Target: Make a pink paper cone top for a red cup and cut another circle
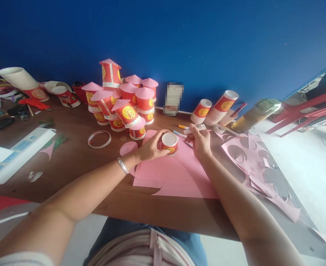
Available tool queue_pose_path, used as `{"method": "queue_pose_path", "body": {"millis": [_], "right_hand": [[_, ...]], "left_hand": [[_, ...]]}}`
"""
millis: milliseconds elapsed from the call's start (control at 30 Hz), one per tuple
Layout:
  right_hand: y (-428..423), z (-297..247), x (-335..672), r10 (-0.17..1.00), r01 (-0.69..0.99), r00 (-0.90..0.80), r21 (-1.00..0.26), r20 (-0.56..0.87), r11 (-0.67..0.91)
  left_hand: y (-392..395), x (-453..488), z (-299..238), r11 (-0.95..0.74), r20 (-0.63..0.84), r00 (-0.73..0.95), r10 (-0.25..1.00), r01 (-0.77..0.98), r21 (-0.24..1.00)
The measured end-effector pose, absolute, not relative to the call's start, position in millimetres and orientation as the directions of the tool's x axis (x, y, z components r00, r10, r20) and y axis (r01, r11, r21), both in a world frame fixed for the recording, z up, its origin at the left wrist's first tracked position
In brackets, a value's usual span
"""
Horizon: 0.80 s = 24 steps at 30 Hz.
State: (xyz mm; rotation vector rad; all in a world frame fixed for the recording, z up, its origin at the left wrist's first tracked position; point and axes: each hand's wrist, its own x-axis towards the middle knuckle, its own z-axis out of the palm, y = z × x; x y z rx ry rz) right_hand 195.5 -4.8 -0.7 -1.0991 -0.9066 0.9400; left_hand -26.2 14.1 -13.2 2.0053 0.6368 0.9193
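Near centre, over smooth pink paper [185, 177], my left hand [153, 147] curls closed round a squat red paper cup [169, 142], white round end up; my right hand [201, 142] pinches a pale tube [197, 128] just right of it. Step looks like bringing tube and cup together; next move likely calls for steady, light pressure. Far left, cone-topped cups [129, 112]; right, hole-cut, curling scraps [253, 168].

The brown table [115, 203] has a big pink sheet [182, 177] spread on it, with pink scraps [264, 184] to the sheet's right and a paper ring [98, 148] to its left. Farther left of the sheet sits a white power strip [23, 160]. On the sheet's far side stand pink-topped red cups [127, 113] and two cup stacks [223, 107].
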Motion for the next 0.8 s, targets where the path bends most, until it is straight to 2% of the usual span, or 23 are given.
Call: {"method": "queue_pose_path", "body": {"millis": [167, 367, 533, 800], "right_hand": [[-9.7, 2.0, 190.0, 0.95, -0.08, 0.262, -0.978, 0.168, 0.194], [-11.1, 0.5, 186.7, 0.954, -0.068, 0.248, -0.979, 0.168, 0.19], [-13.0, 6.3, 188.6, 0.951, -0.051, 0.245, -0.977, 0.19, 0.209], [-18.3, 10.9, 185.5, 0.945, 0.073, 0.204, -0.966, 0.257, 0.247]], "left_hand": [[10.7, -19.6, -16.7, -0.465, 0.339, 0.646, 0.684, 0.028, 0.885], [9.5, -14.1, -21.4, -0.476, 0.341, 0.526, 0.779, 0.143, 0.868], [9.4, -15.6, -20.8, -0.51, 0.369, 0.541, 0.756, 0.133, 0.85], [8.5, -15.2, -18.2, -0.476, 0.327, 0.534, 0.78, 0.166, 0.864]]}}
